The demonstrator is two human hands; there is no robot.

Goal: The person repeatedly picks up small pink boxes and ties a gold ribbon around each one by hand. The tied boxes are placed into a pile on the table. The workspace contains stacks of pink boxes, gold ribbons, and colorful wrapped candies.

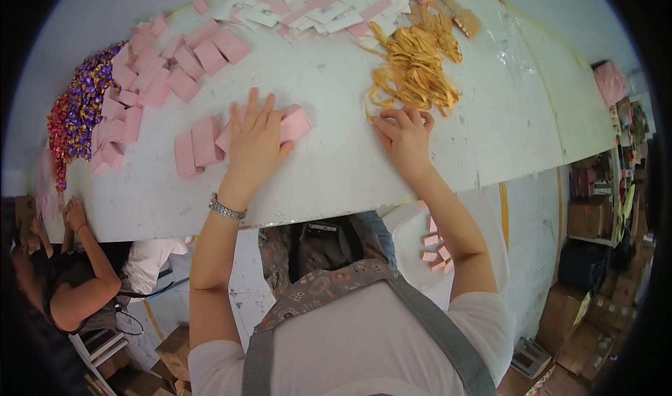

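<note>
My left hand (255,143) lies with its fingers spread over small pink boxes, one of which (295,123) sticks out on its right side. More pink boxes (206,141) stand just left of it. At the near edge of a pile of gold ribbons (415,70), my right hand (403,136) pinches one ribbon end between thumb and fingertips. Behind my left hand, several more pink boxes (184,60) are heaped on the white table (325,180).
White and pink cards (315,7) spread along the far side. Wrapped sweets in purple, gold and red (89,102) are piled at the far left. A co-worker (86,285) sits at the left. A white tub (415,233) with pink boxes stands below the table edge; shelves and cartons (590,215) line the right.
</note>
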